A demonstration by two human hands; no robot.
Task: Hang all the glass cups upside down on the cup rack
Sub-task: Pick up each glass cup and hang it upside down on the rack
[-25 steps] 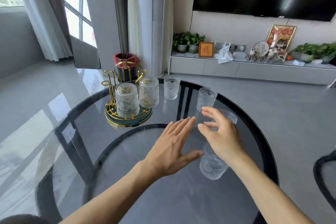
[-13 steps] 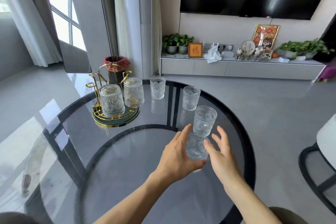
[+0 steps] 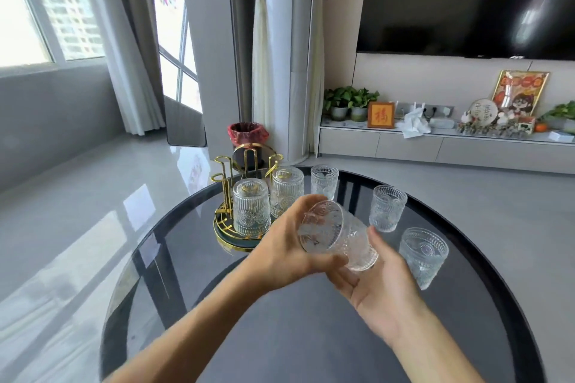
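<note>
A patterned glass cup (image 3: 337, 235) lies tilted on its side above the table, held between both hands. My left hand (image 3: 284, 247) grips it from the left, and my right hand (image 3: 378, 284) supports it from below, palm up. The gold cup rack (image 3: 231, 228) stands on the table's far left, with two cups (image 3: 250, 211) (image 3: 286, 191) hanging upside down on it and empty pegs behind. Three upright cups stand on the table: one at the back (image 3: 324, 180), one in the middle (image 3: 387, 208), one nearest at the right (image 3: 422, 255).
The round dark glass table (image 3: 280, 336) has its far edge just behind the cups. A bin with a red liner (image 3: 247, 135) stands on the floor beyond the rack. A TV cabinet with plants and ornaments (image 3: 435, 140) runs along the back wall.
Both hands closed around a cup on the table, lifted it and tipped it sideways. The view rose and moved nearer the rack.
</note>
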